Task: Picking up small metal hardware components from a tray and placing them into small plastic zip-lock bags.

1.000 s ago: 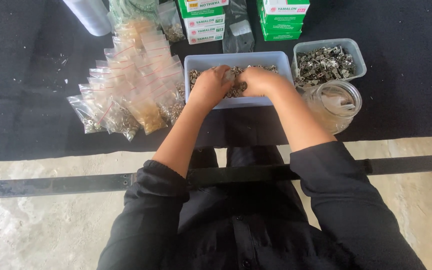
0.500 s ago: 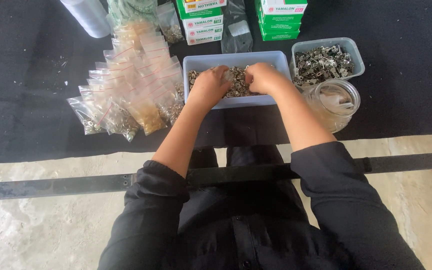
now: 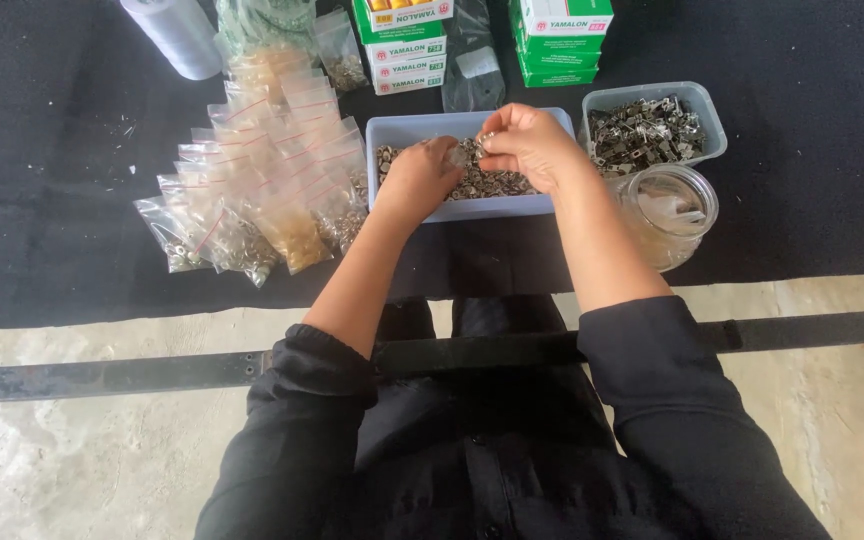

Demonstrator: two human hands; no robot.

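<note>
Both hands have risen slightly from the tray.
Left hand (image 3: pixel 422 178) grasps a small clear bag (image 3: pixel 457 155); right hand (image 3: pixel 527 145) pinches metal parts above the parts tray (image 3: pixel 402 130). Filled bags (image 3: pixel 252 190) lie left; many parts remain.

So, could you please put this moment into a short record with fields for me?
Left hand: left hand pinches a small clear bag
Right hand: right hand holds small metal pieces at the bag's mouth
Below hands: pale blue rectangular plastic tray of small metal parts
Left of it: pile of filled clear zip bags
Right of it: clear glass jar
</note>
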